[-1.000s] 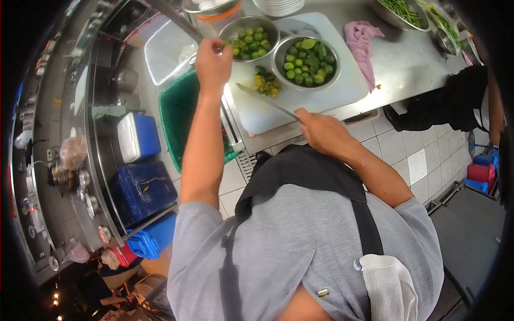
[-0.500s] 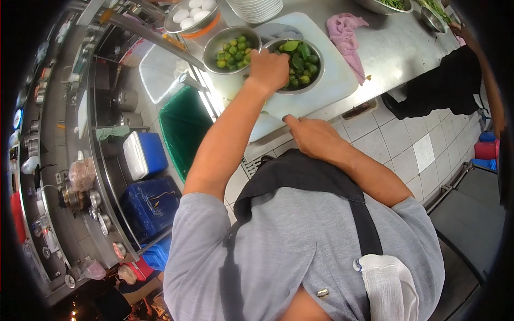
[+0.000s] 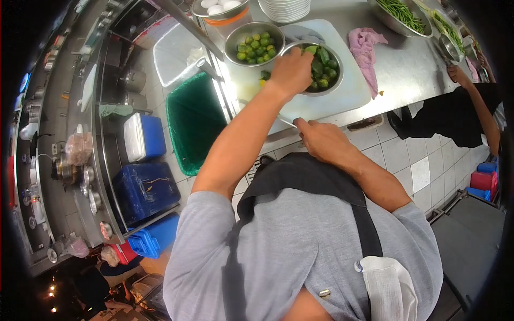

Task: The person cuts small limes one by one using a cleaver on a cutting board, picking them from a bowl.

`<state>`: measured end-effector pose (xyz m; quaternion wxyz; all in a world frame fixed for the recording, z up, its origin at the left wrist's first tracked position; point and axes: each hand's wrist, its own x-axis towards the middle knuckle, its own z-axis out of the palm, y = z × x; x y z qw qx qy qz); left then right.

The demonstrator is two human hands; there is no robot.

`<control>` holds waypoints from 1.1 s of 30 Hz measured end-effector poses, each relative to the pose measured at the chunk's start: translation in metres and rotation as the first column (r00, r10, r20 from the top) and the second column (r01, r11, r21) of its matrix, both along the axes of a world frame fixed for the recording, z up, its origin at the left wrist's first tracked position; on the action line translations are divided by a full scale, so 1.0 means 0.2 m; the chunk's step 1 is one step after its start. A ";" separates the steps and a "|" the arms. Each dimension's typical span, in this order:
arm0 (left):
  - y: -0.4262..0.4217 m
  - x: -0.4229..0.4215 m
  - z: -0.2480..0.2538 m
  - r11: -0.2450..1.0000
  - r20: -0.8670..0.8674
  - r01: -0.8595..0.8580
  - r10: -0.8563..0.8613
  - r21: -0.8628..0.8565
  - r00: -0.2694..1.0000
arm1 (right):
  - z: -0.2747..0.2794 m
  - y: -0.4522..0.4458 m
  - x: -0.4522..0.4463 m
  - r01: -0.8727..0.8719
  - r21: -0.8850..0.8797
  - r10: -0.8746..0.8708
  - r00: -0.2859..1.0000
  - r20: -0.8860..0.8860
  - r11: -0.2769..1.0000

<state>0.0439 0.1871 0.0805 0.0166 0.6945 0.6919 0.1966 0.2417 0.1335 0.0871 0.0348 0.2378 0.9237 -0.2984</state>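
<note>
My left hand [image 3: 293, 73] reaches over the near-left rim of a steel bowl [image 3: 338, 85] of small green limes [image 3: 323, 82] with a few leaves. Its fingers are curled down, their tips hidden in the bowl. Low over the near edge of a white cutting board [image 3: 353, 99], my right hand [image 3: 327, 140] is closed around a knife [image 3: 288, 123], the blade pointing left and mostly hidden behind my left forearm. To the left stands a second steel bowl [image 3: 229, 53] of limes [image 3: 256, 47]. A green and yellow piece of fruit [image 3: 264, 78] lies beside my left hand.
White eggs [image 3: 222, 7] in a container, stacked white bowls [image 3: 285, 10], a pink cloth [image 3: 365, 56] and a bowl of green beans [image 3: 399, 15] are on the steel counter. A green-lined bin [image 3: 195, 128] stands left. A co-worker's hand [image 3: 459, 76] is at the right.
The view has shifted, so the counter sits farther right. More knife blade shows, and the fruit piece beside my left hand has come into sight. The co-worker's arm has moved nearer.
</note>
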 end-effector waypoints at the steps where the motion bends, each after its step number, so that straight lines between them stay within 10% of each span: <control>1: -0.03 -0.01 0.06 0.997 0.059 -0.004 -0.001 0.074 0.998 | 0.01 0.00 0.00 0.001 -0.024 -0.001 1.000 -0.002 1.000; 5: -0.27 -0.12 0.30 0.914 0.266 -0.018 -0.099 0.405 0.959 | 0.10 0.03 -0.01 -0.016 -0.149 0.028 0.996 0.081 0.989; 16: -0.84 -0.25 -0.27 0.922 0.390 -0.348 0.262 0.169 0.883 | -0.02 0.12 -0.03 0.085 -0.145 -0.097 0.992 -0.079 0.986; 33: -0.84 -0.28 -0.31 0.900 0.438 -0.423 0.339 0.108 0.833 | 0.11 0.05 0.01 0.057 -0.118 -0.063 0.997 -0.046 0.991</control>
